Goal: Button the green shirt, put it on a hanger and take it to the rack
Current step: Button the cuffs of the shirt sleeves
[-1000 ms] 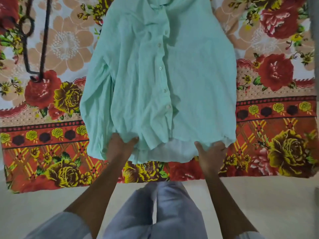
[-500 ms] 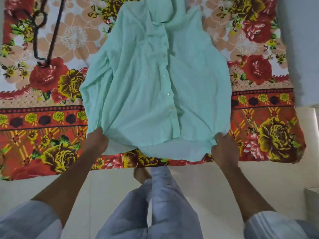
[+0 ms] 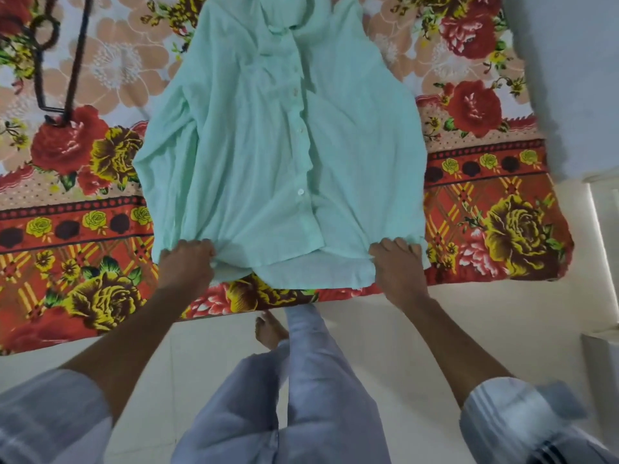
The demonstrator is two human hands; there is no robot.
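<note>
The green shirt [image 3: 268, 155] lies front-up on a flowered bed sheet [image 3: 502, 222], collar at the far end, with white buttons running down its middle. My left hand [image 3: 187, 262] grips the hem at the shirt's near left corner. At the near right corner my right hand [image 3: 398, 262] holds the hem as well. The fabric is stretched flat between both hands. A dark hanger [image 3: 57, 61] rests on the sheet at the far left, apart from the shirt.
The bed's near edge runs just below my hands, with pale floor [image 3: 502, 329] beyond it. My legs in light trousers [image 3: 301, 396] and a bare foot [image 3: 268, 329] stand at the bed's edge. A grey wall [image 3: 569, 78] rises at the right.
Both hands have moved apart from near the hem's middle to its outer corners. The shirt's front, bunched before, now lies spread and smoother.
</note>
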